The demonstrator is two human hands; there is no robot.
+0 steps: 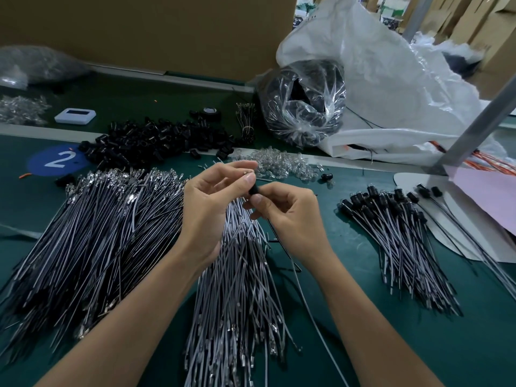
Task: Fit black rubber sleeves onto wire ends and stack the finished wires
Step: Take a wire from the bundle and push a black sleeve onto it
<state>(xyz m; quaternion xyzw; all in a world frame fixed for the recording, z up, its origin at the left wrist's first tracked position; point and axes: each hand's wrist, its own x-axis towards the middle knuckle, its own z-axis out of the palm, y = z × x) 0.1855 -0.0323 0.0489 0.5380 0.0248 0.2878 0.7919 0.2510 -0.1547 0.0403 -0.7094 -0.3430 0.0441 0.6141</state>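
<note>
Pinched one black rubber sleeve (pixel 254 190) between the thumbs and curled fingers of left hand (pixel 212 202) and right hand (pixel 290 216), raised above the middle bundle of bare wires (pixel 240 289) on the green counter (pixel 363 344). Had the finished wires (pixel 396 238) stacked at the right, well apart, and loose sleeves (pixel 156 141) heaped behind.

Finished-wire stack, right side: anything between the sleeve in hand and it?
Nothing visible. The black sleeve is pinched between the left hand and right hand; from there to the finished stack lies only bare green mat.
</note>
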